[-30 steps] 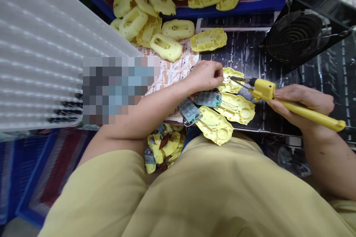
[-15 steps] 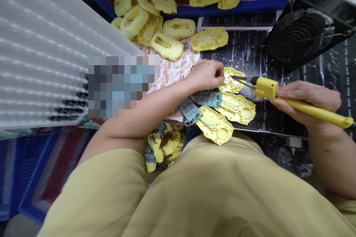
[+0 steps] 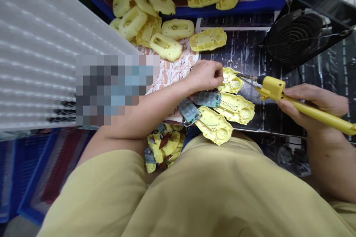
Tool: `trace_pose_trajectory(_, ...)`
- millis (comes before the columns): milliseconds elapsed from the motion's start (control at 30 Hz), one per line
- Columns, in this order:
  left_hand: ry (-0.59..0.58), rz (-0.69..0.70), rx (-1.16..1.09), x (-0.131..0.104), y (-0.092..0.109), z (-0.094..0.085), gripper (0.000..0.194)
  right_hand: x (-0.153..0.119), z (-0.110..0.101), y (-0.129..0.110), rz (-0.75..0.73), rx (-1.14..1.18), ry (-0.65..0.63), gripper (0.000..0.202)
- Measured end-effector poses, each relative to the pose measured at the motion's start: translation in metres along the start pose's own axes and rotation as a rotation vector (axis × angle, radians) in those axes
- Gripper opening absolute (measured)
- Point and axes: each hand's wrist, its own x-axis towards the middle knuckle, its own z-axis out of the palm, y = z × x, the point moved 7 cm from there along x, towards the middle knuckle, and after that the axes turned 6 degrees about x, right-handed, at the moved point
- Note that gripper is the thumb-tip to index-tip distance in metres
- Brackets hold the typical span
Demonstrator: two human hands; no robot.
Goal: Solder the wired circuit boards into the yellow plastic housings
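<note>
My right hand grips a yellow soldering iron, its metal tip pointing left over the edge of a yellow plastic shell. At that shell's left end is my left hand, fingers pinched together; what lies between them is hidden. Nearer my body lie two more open shells, one wired to a circuit board, the other with thin wires beside a second circuit board.
Yellow shell halves are heaped at the back and in a blue crate. A black fan stands back right. A white ridged panel rises at left. Below the table edge is a pile of yellow parts.
My right hand has drawn the soldering iron slightly right, so its tip has shifted from the shell's middle toward its right edge. My left hand stays nearly still.
</note>
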Motion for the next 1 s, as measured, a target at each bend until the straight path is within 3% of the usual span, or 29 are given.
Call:
trace_pose_trajectory(167, -0.011, -0.025, 0.005, -0.001, 0.001, 0.003, 0.015, -0.014, -0.001, -0.012, -0.094, -0.101, 0.210, 0.055)
trace_pose_trajectory(300, -0.012, 0.002, 0.016, 0.001, 0.002, 0.007, 0.020, -0.017, 0.007, -0.019, -0.146, -0.132, 0.342, 0.049)
trace_pose_trajectory(433, 0.092, 0.094, 0.012, -0.013, -0.014, -0.030, 0.043, -0.021, 0.010, -0.017, -0.159, -0.193, 0.402, 0.037)
trace_pose_trajectory(467, 0.080, 0.125, 0.019, -0.023, -0.021, -0.041, 0.053, -0.023, 0.009, -0.016, -0.159, -0.204, 0.416, 0.036)
trace_pose_trajectory(533, -0.051, 0.189, 0.061, -0.049, -0.034, -0.053, 0.078, -0.024, 0.006, -0.015, -0.154, -0.207, 0.456, 0.033)
trace_pose_trajectory(633, -0.293, 0.236, 0.185, -0.096, -0.051, -0.040, 0.107, -0.024, 0.004, -0.015, -0.169, -0.169, 0.519, 0.028)
trace_pose_trajectory(733, -0.308, 0.245, 0.304, -0.119, -0.056, -0.014, 0.110, -0.022, 0.006, -0.015, -0.185, -0.157, 0.525, 0.023)
trace_pose_trajectory(867, -0.242, 0.331, 0.340, -0.100, -0.040, 0.006, 0.119, -0.026, 0.007, -0.004, -0.135, -0.225, 0.476, 0.031)
trace_pose_trajectory(1000, -0.310, 0.445, 0.374, -0.072, -0.017, 0.012, 0.117, -0.037, 0.000, 0.000, -0.175, -0.303, 0.554, 0.035)
